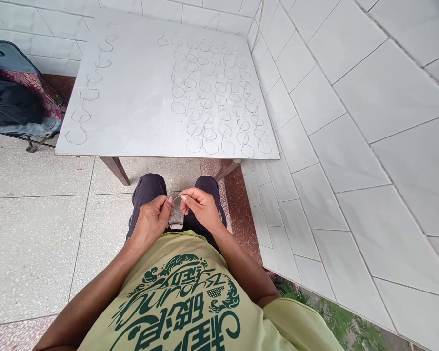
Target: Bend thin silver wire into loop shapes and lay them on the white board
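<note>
My left hand and my right hand are close together above my lap. Between them is a thin wire loop, with a straight end sticking up past the left fingertips. The left thumb and fingers pinch one side of the wire, and the right thumb and fingers pinch the other. Whether the loop's ends join is too fine to make out. Beyond my knees, many thin wire rings lie in rows on the right part of the white table. Open, curved wire pieces form a line along its left side.
The white table has its front edge just past my knees, with wooden legs under it. At left stands a folding chair with dark cloth on it. A white tiled wall rises close on my right.
</note>
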`<state>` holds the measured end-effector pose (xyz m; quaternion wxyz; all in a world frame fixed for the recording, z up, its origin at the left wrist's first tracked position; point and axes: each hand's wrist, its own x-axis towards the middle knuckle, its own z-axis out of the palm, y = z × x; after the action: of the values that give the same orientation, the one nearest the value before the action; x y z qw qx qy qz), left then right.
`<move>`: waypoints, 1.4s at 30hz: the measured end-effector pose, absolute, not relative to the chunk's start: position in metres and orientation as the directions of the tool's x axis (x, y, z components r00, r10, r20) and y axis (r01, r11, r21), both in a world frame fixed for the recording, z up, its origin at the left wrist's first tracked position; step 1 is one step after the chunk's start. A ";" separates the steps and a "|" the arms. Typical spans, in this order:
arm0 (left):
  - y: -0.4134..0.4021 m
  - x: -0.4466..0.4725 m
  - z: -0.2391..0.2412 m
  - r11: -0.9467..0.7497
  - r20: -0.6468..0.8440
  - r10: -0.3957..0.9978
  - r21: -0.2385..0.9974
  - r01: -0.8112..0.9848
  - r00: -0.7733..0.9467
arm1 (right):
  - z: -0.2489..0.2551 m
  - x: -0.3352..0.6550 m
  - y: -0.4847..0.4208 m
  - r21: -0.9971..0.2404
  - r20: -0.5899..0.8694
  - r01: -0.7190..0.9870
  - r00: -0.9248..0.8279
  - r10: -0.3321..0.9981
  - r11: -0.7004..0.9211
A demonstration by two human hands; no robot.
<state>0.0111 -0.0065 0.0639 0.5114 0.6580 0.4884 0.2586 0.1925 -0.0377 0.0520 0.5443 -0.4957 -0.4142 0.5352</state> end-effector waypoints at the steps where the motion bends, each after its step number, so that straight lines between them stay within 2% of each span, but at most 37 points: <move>1: -0.006 0.012 0.065 0.026 -0.175 0.903 0.934 0.356 0.392 | 0.051 0.192 -0.038 -0.985 -0.083 -0.160 0.102 0.991 -0.066; 6: -0.001 0.015 0.073 0.156 -0.250 0.886 0.954 0.257 0.391 | 0.047 0.192 -0.041 -0.997 0.008 0.079 0.180 0.984 -0.006; 12: 0.005 0.018 0.076 0.409 -0.427 0.810 0.903 0.135 0.401 | 0.052 0.197 -0.044 -0.885 0.246 0.426 0.088 0.965 0.187; 15: 0.006 0.019 0.076 0.523 -0.515 0.744 0.845 0.110 0.426 | 0.056 0.199 -0.046 -0.830 0.290 0.495 -0.010 0.957 0.257; 17: 0.006 0.020 0.077 0.529 -0.520 0.738 0.842 0.110 0.429 | 0.058 0.200 -0.046 -0.833 0.268 0.492 -0.042 0.963 0.253; 25: -0.003 0.015 0.072 0.211 -0.288 0.869 0.951 0.225 0.403 | 0.051 0.198 -0.043 -0.947 0.121 0.315 0.148 0.981 0.069; 30: -0.007 0.014 0.071 0.197 -0.285 0.871 0.949 0.248 0.401 | 0.051 0.196 -0.041 -0.972 0.061 0.234 0.145 0.988 0.025; 35: -0.003 0.013 0.077 0.223 -0.290 0.883 0.951 0.215 0.369 | 0.052 0.196 -0.038 -0.982 -0.123 -0.152 0.083 0.989 -0.109; 38: -0.001 0.012 0.077 0.226 -0.290 0.890 0.951 0.212 0.353 | 0.049 0.198 -0.039 -0.918 -0.187 -0.355 -0.002 0.982 -0.176; 42: 0.001 0.011 0.074 0.207 -0.268 0.896 0.958 0.200 0.355 | 0.046 0.199 -0.042 -0.825 -0.222 -0.511 -0.097 0.970 -0.240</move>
<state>0.0114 0.0013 0.0741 0.6033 0.5598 0.4894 0.2885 0.1994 -0.0425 0.0462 0.5436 -0.3948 -0.2904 0.6813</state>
